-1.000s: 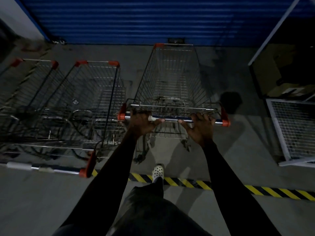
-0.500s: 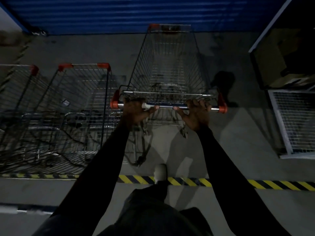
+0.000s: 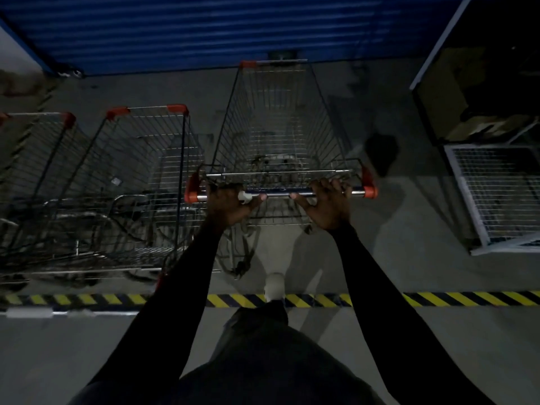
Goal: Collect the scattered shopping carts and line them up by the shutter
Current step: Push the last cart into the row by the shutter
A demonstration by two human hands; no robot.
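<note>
Shopping cart (image 3: 280, 135) at 12 o'clock, nose at foot of blue shutter (image 3: 204, 30), contact unclear. Left hand (image 3: 226, 206) and right hand (image 3: 330, 204) both curled round handle bar (image 3: 280, 194). Two parked carts (image 3: 146, 171) at 10 o'clock. Wire cage (image 3: 496, 194) at 2 o'clock. Striped floor tape (image 3: 438, 299) underfoot.

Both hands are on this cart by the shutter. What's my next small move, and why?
Probably draw the held cart back slightly: its front almost meets the blue shutter, while the parked cart on its left sits further back, so the row looks uneven.

Reads as dim store loading area: blue roller shutter (image 3: 204, 30), wire shopping carts (image 3: 280, 118) on concrete (image 3: 394, 258), hazard-striped floor tape (image 3: 467, 298), mesh cage (image 3: 496, 188).
</note>
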